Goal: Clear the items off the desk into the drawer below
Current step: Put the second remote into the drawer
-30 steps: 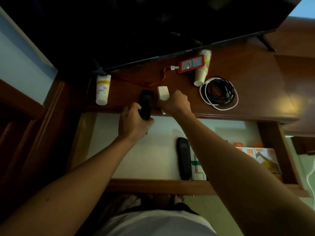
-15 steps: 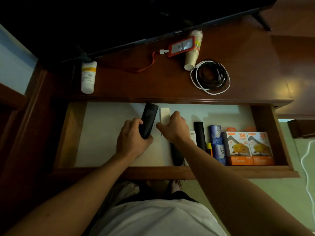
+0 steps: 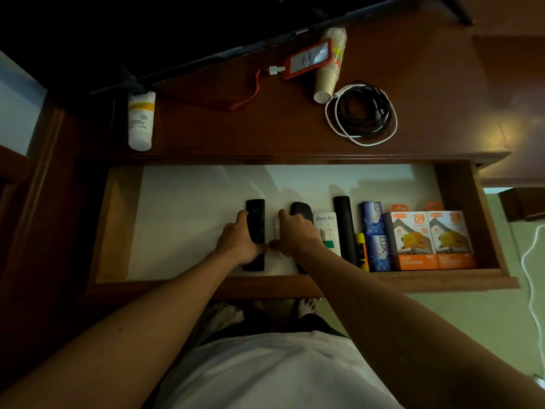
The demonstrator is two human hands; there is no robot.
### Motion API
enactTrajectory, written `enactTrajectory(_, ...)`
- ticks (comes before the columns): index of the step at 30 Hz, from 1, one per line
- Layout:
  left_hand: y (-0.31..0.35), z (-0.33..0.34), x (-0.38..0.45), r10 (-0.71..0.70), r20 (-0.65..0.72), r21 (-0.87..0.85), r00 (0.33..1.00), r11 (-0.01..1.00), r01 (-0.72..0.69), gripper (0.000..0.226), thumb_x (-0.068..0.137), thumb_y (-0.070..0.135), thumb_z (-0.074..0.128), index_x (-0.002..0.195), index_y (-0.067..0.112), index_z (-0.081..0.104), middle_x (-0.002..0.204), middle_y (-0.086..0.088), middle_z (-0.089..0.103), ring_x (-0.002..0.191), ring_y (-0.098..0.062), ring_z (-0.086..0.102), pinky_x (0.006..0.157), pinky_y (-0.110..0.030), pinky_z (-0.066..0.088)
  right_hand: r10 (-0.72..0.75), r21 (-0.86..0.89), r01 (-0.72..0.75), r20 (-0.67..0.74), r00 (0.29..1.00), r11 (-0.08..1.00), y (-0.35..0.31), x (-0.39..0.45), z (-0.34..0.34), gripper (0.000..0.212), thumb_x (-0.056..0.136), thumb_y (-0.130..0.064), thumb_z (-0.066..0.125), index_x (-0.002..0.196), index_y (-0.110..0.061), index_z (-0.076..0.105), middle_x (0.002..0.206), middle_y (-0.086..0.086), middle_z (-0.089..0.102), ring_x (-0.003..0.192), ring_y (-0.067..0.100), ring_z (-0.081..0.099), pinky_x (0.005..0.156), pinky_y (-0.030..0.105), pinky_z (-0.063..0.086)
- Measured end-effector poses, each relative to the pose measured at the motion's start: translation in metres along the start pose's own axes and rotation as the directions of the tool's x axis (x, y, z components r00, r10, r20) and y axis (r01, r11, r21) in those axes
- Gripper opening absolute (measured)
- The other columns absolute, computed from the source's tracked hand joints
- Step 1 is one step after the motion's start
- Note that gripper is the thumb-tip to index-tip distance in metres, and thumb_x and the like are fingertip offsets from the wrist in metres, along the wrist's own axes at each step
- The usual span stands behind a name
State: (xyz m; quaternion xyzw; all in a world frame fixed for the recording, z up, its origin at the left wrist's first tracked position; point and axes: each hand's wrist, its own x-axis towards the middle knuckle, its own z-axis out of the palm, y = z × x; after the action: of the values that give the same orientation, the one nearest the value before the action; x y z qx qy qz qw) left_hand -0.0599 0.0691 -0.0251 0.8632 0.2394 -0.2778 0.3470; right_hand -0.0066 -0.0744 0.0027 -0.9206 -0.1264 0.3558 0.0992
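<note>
The drawer [image 3: 124, 225] under the brown desk [image 3: 241, 134] is pulled out, with a white floor. My left hand [image 3: 240, 242] grips a black remote [image 3: 255, 216] that lies lengthwise on the drawer floor. My right hand [image 3: 295, 236] holds a small white block [image 3: 276, 228] just right of that remote, low in the drawer. On the desk lie a white tube [image 3: 140, 121], a red card holder [image 3: 309, 59] with an orange lanyard [image 3: 236, 103], a stack of paper cups [image 3: 328, 69] on its side, and coiled cables [image 3: 362, 115].
Right of my hands the drawer holds another black remote [image 3: 302, 211], a white box [image 3: 326, 231], a black cylinder [image 3: 343, 228], blue packs [image 3: 373, 234] and two orange charger boxes [image 3: 429, 240]. A TV [image 3: 177, 33] stands at the desk's back. The drawer's left part is bare.
Both hands have carried the black remote and the white block from the desk edge down into the drawer and toward its front. The camera view has tilted down.
</note>
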Motion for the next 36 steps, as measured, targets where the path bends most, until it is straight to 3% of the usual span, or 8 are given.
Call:
enactTrajectory(6,-0.003,0.005,0.003,0.011,-0.004,-0.015,1.000,1.000,-0.011,0.091,0.083,0.029,0.079,0.153,0.023,0.021,0.142,-0.015,0.049,0.123,-0.035,0.053,0.096,-0.044,0.051,-0.014,-0.170,0.013,-0.006,1.000,0.985,0.009,0.001,0.001,0.057,0.087,-0.042,0.074,0.131,-0.016,0.048,0.122,0.014,0.061,0.109,0.035,0.062,0.086,0.048,0.052)
enactTrajectory(11,0.003,0.002,0.005,0.010,0.019,-0.023,1.000,1.000,-0.010,0.094,0.085,0.023,0.077,0.155,0.025,0.015,0.143,-0.016,0.047,0.125,-0.036,0.052,0.097,-0.044,0.050,-0.074,-0.214,0.069,-0.015,0.997,0.974,0.016,0.002,0.001,0.058,0.088,-0.037,0.073,0.136,-0.017,0.049,0.130,0.015,0.054,0.114,0.035,0.058,0.092,0.050,0.052)
enactTrajectory(18,0.007,0.012,-0.001,0.021,0.048,-0.036,0.999,0.999,-0.019,0.094,0.082,0.019,0.080,0.154,0.022,0.019,0.141,-0.015,0.052,0.122,-0.034,0.055,0.091,-0.035,0.047,-0.104,-0.301,0.110,0.034,0.994,0.947,0.017,0.002,-0.004,0.057,0.082,-0.039,0.079,0.129,-0.015,0.057,0.126,0.012,0.057,0.115,0.033,0.058,0.095,0.048,0.050)
enactTrajectory(25,0.012,0.014,-0.005,0.026,0.009,-0.056,1.000,0.998,-0.025,0.086,0.081,0.015,0.080,0.150,0.021,0.028,0.136,-0.016,0.055,0.118,-0.035,0.057,0.095,-0.044,0.052,-0.112,-0.281,0.123,0.056,0.992,0.952,0.022,0.002,-0.001,0.059,0.081,-0.041,0.079,0.129,-0.016,0.057,0.125,0.012,0.058,0.113,0.032,0.058,0.095,0.047,0.049)
enactTrajectory(36,0.009,0.021,-0.010,0.023,-0.041,-0.120,0.999,0.992,-0.028,0.084,0.082,0.018,0.081,0.152,0.017,0.034,0.135,-0.013,0.061,0.122,-0.030,0.058,0.100,-0.035,0.046,-0.116,-0.249,0.126,0.053,0.992,0.960,0.026,0.001,0.002,0.055,0.083,-0.040,0.077,0.129,-0.017,0.057,0.123,0.011,0.060,0.112,0.031,0.059,0.095,0.048,0.049)
